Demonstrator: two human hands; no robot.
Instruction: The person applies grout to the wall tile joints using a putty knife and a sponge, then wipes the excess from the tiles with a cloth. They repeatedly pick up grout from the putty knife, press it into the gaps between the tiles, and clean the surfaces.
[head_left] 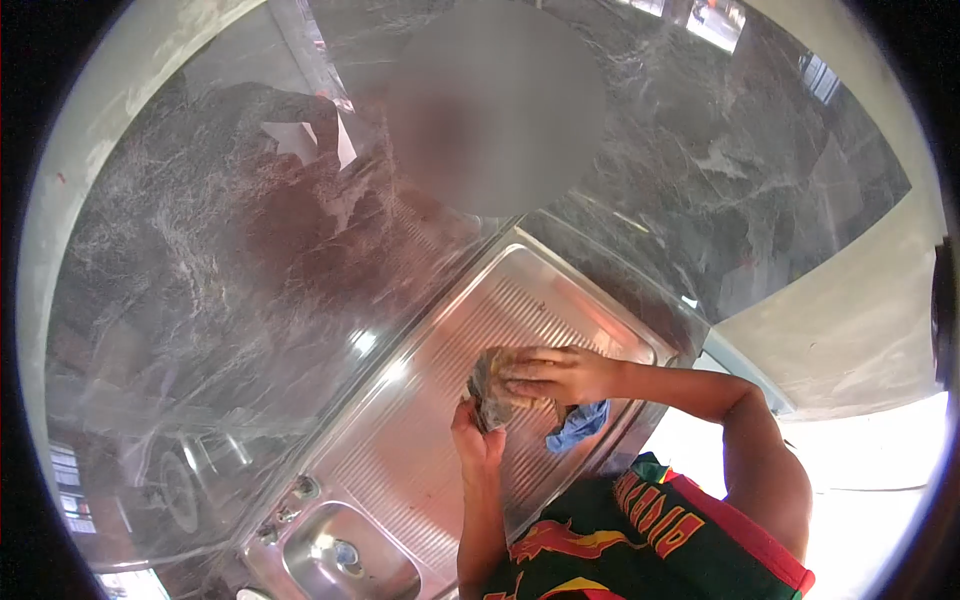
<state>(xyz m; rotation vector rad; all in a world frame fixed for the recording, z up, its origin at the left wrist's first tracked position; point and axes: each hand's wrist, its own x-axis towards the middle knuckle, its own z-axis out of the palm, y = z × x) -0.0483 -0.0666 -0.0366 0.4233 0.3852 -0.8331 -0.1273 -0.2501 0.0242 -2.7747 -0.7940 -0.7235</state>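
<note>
Over the ribbed steel drainboard [430, 430], both hands meet at a grey, mottled, rumpled-looking object [487, 392] whose kind I cannot tell. My left hand [477, 438] grips its lower end, thumb up along the side. From the right, my right hand [560, 376] reaches across with its fingers bent over the object's upper part. Something yellowish shows beneath those fingers, mostly hidden by them. A crumpled blue cloth [578, 427] lies just below my right wrist, near the drainboard's front edge.
A round sink basin [350, 555] with a drain is at the lower left, and a tap [295, 497] stands beside it. Glossy grey marbled wall panels [250, 250] rise behind the drainboard and reflect the room. A pale wall [850, 310] is at the right.
</note>
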